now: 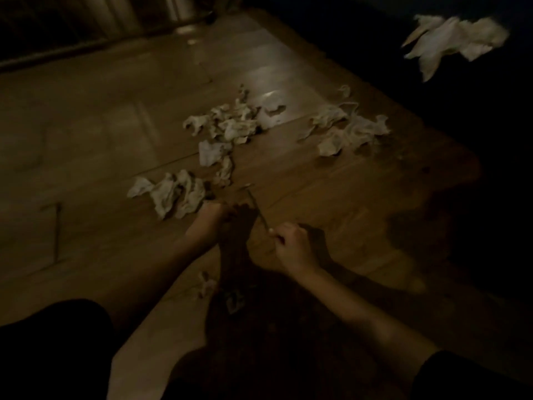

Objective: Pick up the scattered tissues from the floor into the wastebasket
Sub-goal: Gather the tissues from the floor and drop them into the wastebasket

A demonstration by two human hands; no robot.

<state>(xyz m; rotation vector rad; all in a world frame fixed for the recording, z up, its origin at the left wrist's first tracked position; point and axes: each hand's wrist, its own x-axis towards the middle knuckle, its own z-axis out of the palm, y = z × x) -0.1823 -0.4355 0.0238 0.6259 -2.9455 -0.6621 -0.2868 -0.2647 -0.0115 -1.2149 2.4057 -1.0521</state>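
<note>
Dim, blurry. Tissues (225, 125) scattered mid-frame on floor (86, 125); one more upper right, in dark. Right hand (291, 246) fisted around thin stick-like item. Left hand (213, 215) shadowed, grip unclear. Wastebasket not identifiable.

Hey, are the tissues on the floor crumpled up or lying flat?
Crumpled. The tissues lie in wrinkled, bunched clumps on the wooden floor, none spread flat. Another crumpled bunch shows at the upper right.

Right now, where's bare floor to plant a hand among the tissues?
Free: the wide floor left of the middle tissue heap, and the strip between that heap and the right cluster. Crowded: ahead of the left hand, where the nearest tissue clump lies; the right hand sits on barer boards.
</note>
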